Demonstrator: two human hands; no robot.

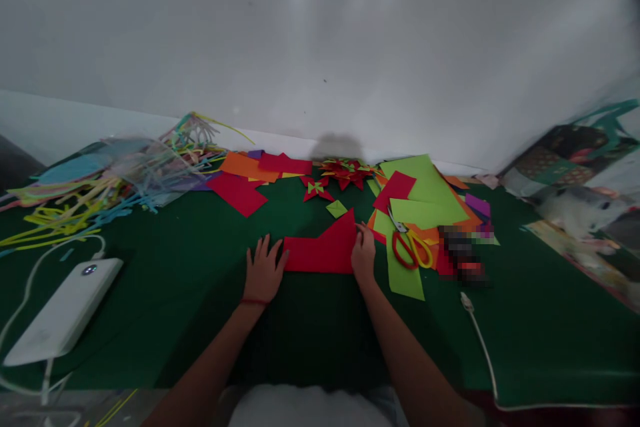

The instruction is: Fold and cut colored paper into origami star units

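A sheet of red paper (320, 255) lies in front of me on the green tabletop. Its right part rises to a pointed corner, and a slanted edge runs down from there to the left. My left hand (263, 270) rests flat with fingers spread, the thumb touching the paper's left edge. Along the right edge, my right hand (364, 255) has its fingers bent round the paper, gripping it. Just beyond the sheet lies a small folded green paper piece (337, 209). Red-and-yellow scissors (411, 247) lie on green paper to the right of my right hand.
Red paper flowers (347, 172) sit near the wall. Coloured sheets (425, 177) pile up at right, orange paper (246, 167) at left. Pipe cleaners (95, 203) heap at far left, near a white power bank (67, 310). A white cable (480, 333) runs at right.
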